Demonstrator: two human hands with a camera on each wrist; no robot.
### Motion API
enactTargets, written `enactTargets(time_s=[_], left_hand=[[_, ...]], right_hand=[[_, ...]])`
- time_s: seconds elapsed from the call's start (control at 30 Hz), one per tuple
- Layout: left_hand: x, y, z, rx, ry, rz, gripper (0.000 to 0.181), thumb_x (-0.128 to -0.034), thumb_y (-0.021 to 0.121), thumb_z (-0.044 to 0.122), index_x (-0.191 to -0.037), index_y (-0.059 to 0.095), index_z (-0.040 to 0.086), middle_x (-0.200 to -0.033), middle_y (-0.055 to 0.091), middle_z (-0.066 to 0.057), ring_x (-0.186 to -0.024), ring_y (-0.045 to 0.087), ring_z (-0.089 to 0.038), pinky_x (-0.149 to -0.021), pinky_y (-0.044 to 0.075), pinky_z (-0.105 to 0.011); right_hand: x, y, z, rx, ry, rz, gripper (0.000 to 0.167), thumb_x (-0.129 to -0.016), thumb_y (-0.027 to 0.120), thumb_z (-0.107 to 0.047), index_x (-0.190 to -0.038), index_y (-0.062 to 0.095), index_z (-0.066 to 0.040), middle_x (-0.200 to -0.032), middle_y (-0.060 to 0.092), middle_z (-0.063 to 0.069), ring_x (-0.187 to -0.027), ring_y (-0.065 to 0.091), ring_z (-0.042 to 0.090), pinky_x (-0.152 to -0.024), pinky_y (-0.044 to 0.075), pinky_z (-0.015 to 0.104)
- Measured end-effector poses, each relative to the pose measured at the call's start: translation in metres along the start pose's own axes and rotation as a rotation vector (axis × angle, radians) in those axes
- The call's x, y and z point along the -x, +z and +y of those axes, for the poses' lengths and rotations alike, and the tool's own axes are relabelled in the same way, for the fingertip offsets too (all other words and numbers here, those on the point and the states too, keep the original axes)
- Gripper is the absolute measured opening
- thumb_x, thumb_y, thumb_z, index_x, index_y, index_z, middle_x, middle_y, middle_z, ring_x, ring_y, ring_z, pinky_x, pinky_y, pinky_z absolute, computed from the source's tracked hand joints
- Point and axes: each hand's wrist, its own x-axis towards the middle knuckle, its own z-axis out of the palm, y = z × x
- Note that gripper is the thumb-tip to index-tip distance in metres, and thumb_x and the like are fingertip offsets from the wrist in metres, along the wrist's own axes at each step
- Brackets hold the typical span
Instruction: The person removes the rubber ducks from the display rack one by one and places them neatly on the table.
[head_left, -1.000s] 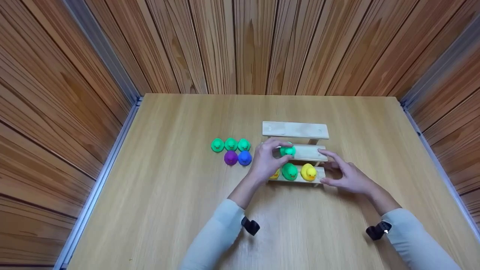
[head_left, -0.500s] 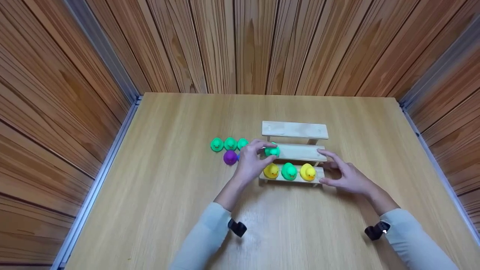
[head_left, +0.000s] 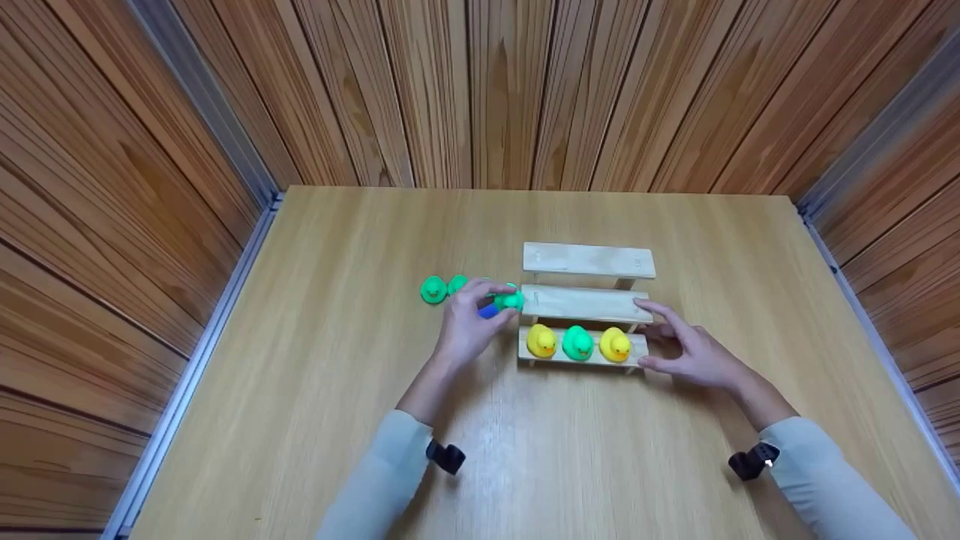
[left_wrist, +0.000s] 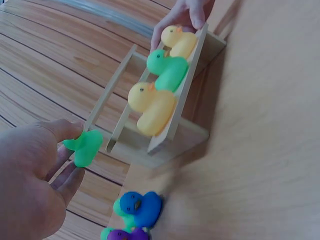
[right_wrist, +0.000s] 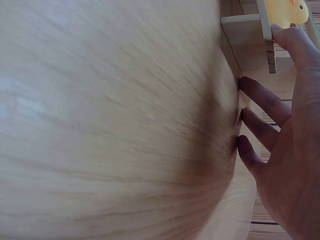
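Observation:
My left hand [head_left: 466,322] pinches a green rubber duck [head_left: 510,301] between thumb and fingers, beside the left end of the stand's middle shelf. That duck [left_wrist: 89,147] appears raised off the table in the left wrist view. The three-tier wooden stand [head_left: 585,304] carries a yellow duck [head_left: 541,341], a green duck [head_left: 577,343] and another yellow duck [head_left: 615,345] on its lowest shelf. At the stand's right end is my right hand [head_left: 694,354], fingers spread, with the thumb [right_wrist: 283,36] touching the lowest shelf's end.
Left of the stand, more ducks sit on the table: a green duck [head_left: 433,289], a blue duck [left_wrist: 148,210] and a purple duck [left_wrist: 131,235]. My left hand partly hides this group in the head view. Wood-patterned walls [head_left: 510,90] enclose the table.
My left hand has carried the green duck leftward along the middle shelf and past its left end. The left yellow duck came into full view. My right hand has stayed in place.

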Motion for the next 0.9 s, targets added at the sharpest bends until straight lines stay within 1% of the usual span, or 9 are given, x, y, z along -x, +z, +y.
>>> enactTargets(time_s=[0.03,0.13,0.17,0.23,0.43,0.67,0.77,0.83,0.9], left_hand=[[0.000,-0.002,-0.002,0.001,0.004,0.003,0.029,-0.0993,0.086,0.009,-0.128,0.083,0.005,-0.136,0.074,-0.018,-0.134,0.072,-0.037,-0.118,0.062,-0.051],[0.000,-0.009,-0.007,-0.003,0.011,0.021,0.029,-0.0988,0.086,0.008,-0.127,0.083,0.005,-0.135,0.075,-0.019,-0.133,0.072,-0.037,-0.117,0.063,-0.051],[0.000,-0.012,-0.008,-0.003,0.013,0.028,0.029,-0.0982,0.087,0.007,-0.127,0.083,0.005,-0.134,0.075,-0.019,-0.132,0.072,-0.037,-0.117,0.063,-0.051],[0.000,-0.017,-0.011,0.003,0.014,0.036,0.028,-0.0981,0.086,0.006,-0.126,0.083,0.004,-0.133,0.075,-0.020,-0.131,0.073,-0.038,-0.117,0.063,-0.051],[0.001,-0.030,-0.020,0.019,-0.024,0.056,0.029,-0.0990,0.085,0.004,-0.127,0.082,0.003,-0.139,0.072,-0.023,-0.138,0.070,-0.042,-0.118,0.061,-0.054],[0.002,-0.044,-0.029,0.023,-0.038,0.089,0.027,-0.0979,0.084,0.000,-0.125,0.083,0.001,-0.133,0.074,-0.023,-0.134,0.073,-0.042,-0.118,0.061,-0.054],[0.002,-0.050,-0.034,0.018,-0.042,0.105,0.027,-0.0978,0.084,-0.001,-0.125,0.083,0.001,-0.134,0.075,-0.022,-0.133,0.073,-0.041,-0.118,0.062,-0.054],[0.003,-0.053,-0.036,0.023,-0.046,0.112,0.028,-0.0974,0.085,-0.001,-0.125,0.082,0.001,-0.134,0.075,-0.022,-0.134,0.072,-0.041,-0.118,0.062,-0.054],[0.004,-0.056,-0.039,0.026,-0.053,0.120,0.028,-0.0976,0.084,-0.001,-0.126,0.082,0.001,-0.136,0.075,-0.022,-0.136,0.071,-0.040,-0.119,0.062,-0.053]], right_hand=[[0.000,0.000,0.000,-0.004,0.000,-0.001,0.097,-0.099,0.089,-0.027,-0.177,0.031,-0.030,-0.148,0.076,0.021,-0.147,0.067,0.040,-0.134,0.041,0.050],[0.000,0.000,0.001,-0.025,-0.006,-0.012,0.096,-0.100,0.088,-0.026,-0.177,0.030,-0.030,-0.151,0.073,0.025,-0.148,0.065,0.046,-0.131,0.035,0.075],[0.000,0.000,0.002,-0.033,-0.008,-0.014,0.096,-0.100,0.088,-0.025,-0.177,0.030,-0.030,-0.151,0.072,0.026,-0.149,0.064,0.049,-0.130,0.033,0.081],[0.000,0.000,0.002,-0.043,-0.007,-0.015,0.095,-0.101,0.087,-0.025,-0.177,0.030,-0.030,-0.152,0.071,0.028,-0.149,0.062,0.052,-0.129,0.030,0.085],[0.000,0.000,0.002,-0.047,-0.008,-0.012,0.094,-0.101,0.087,-0.024,-0.177,0.031,-0.030,-0.152,0.071,0.028,-0.149,0.063,0.053,-0.129,0.028,0.087],[0.001,0.001,0.004,-0.052,-0.006,-0.021,0.094,-0.102,0.086,-0.025,-0.177,0.030,-0.031,-0.158,0.067,0.029,-0.151,0.061,0.054,-0.128,0.027,0.089],[0.001,0.001,0.003,-0.050,-0.012,-0.019,0.094,-0.101,0.086,-0.025,-0.177,0.030,-0.031,-0.156,0.068,0.028,-0.150,0.061,0.053,-0.128,0.027,0.088],[0.000,0.000,0.002,-0.044,-0.018,-0.012,0.095,-0.101,0.087,-0.024,-0.177,0.031,-0.030,-0.154,0.071,0.026,-0.149,0.063,0.050,-0.130,0.031,0.082],[0.000,0.000,0.002,-0.031,-0.017,-0.005,0.095,-0.100,0.088,-0.024,-0.177,0.032,-0.030,-0.152,0.073,0.023,-0.148,0.066,0.045,-0.134,0.037,0.067]])
